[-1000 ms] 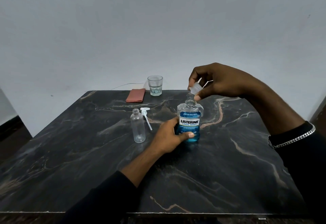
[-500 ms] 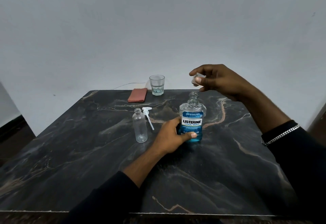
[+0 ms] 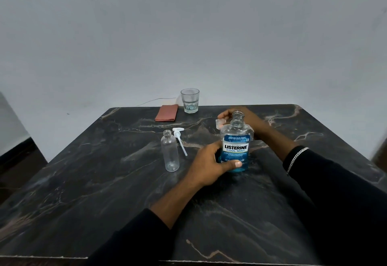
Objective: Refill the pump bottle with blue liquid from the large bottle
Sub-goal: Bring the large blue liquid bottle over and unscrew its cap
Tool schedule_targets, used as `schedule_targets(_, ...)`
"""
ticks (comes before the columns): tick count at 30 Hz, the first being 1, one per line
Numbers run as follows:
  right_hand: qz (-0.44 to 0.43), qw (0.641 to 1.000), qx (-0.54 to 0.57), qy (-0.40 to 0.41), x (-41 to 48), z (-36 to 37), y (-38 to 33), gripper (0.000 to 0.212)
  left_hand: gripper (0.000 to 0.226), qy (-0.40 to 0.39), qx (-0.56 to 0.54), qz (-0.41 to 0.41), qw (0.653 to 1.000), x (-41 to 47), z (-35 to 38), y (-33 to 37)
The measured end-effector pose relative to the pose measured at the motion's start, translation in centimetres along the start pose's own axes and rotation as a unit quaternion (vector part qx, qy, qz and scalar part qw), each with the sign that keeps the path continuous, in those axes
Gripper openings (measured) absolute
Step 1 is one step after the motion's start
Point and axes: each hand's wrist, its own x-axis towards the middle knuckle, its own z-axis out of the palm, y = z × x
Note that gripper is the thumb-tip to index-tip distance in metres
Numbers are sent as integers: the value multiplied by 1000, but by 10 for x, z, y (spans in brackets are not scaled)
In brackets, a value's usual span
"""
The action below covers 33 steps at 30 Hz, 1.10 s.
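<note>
Hands are both working at the large clear plastic bottle (image 3: 236,146) with the blue LISTERINE label, which is standing upright right of centre on the dark marble-patterned table (image 3: 104,192). Its neck is standing uncapped, and blue liquid is showing in its lower part.

The left hand (image 3: 209,165) is gripping the bottle's lower body, with fingers curling round the left side and the thumb lying across the front.

The right hand (image 3: 249,119) is reaching behind the bottle's neck, low over the table. Its fingertips (image 3: 223,116) are touching a small clear cap (image 3: 219,123) just left of the neck. The thumb is hidden, so whether the cap is being pinched cannot be told.

Left of the large bottle, near but apart, a small empty clear plastic pump bottle (image 3: 170,153) is standing upright with its neck open. A white pump head with dip tube (image 3: 179,140) is lying just right of it.

At the far edge a clear glass tumbler (image 3: 190,100) is standing, with a reddish-brown folded flat item (image 3: 167,113) lying just left of it.
</note>
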Motion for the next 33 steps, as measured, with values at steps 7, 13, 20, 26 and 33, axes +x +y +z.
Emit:
schedule_targets(7,44,997,59,-31,20,23,9,21,62,-3,3,10,1000,0,-1,0)
schedule_targets(13,24,998,58,-15,25,31,21,42,63,-6,-3,8,1000,1,-2,-1)
schedule_targets(20,37,996,75,-33,26,33,22,46,62,-7,1,10,1000,1,-1,-2)
schedule_targets(26,45,994,91,-28,22,35,21,44,63,-6,3,10,1000,1,-1,-2)
schedule_targets(33,41,983,171,-43,13,34,11,96,61,-2,5,16,1000,1,-1,-2)
